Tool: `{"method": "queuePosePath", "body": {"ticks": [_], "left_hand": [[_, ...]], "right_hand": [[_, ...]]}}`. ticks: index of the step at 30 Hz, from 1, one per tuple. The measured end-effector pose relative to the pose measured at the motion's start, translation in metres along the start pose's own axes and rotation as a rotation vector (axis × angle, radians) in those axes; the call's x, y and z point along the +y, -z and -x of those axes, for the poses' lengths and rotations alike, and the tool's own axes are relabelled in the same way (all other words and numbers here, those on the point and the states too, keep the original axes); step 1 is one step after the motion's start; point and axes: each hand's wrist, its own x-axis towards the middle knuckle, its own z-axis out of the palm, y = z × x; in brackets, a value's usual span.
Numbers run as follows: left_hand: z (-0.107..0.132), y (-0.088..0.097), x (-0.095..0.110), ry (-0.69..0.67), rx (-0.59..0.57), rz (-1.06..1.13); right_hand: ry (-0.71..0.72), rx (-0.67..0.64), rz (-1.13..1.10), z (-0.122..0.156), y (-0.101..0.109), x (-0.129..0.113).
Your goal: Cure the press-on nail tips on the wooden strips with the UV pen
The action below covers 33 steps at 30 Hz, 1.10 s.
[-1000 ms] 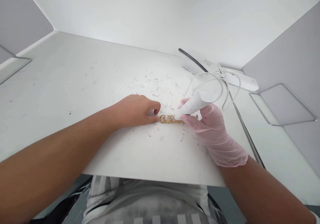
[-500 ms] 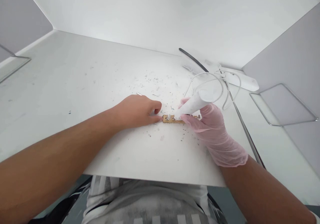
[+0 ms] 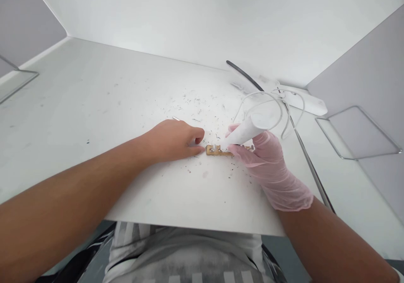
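Observation:
My right hand point(image 3: 265, 157), in a thin pink glove, is closed round a white tube-shaped handheld device point(image 3: 248, 128), which tilts up to the right. Beneath its lower end lies a narrow wooden strip point(image 3: 214, 152) with small shiny pieces along its top. The gloved fingers hide the middle of this strip. My bare left hand point(image 3: 176, 140) rests on the table, thumb and curled index finger apart with nothing between them. Its thumb tip lies at the strip's left end; whether it touches cannot be made out.
Small dark and silvery scraps point(image 3: 191, 100) are scattered over the white table point(image 3: 78, 93). A thin white rod point(image 3: 176, 118) lies behind my left hand. At back right are a looped white cable point(image 3: 280, 102), a dark curved bar point(image 3: 244, 75) and a white elongated object point(image 3: 304, 101). Wire frames point(image 3: 358, 157) stand at both sides.

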Motion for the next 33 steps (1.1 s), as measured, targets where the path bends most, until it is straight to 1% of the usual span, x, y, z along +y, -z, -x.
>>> {"method": "queuePosePath", "body": {"ticks": [12,16,24,33], "left_hand": [[0.0010,0.0005,0.0001,-0.006,-0.001,0.000],[0.0008,-0.0001,-0.0002,-0.002,0.001,-0.008],[0.0004,-0.0005,-0.0011,-0.022,0.011,-0.025],[0.0003,0.0011,-0.0007,-0.027,0.008,-0.021]], "right_hand": [[0.041,0.003,0.034,-0.0022,0.0001,0.0023],[0.083,0.020,0.054,-0.0018,-0.0001,0.0042],[0.101,0.039,-0.024,-0.0013,-0.0021,0.0028],[0.106,0.049,0.000,-0.0005,-0.0014,0.0000]]}}
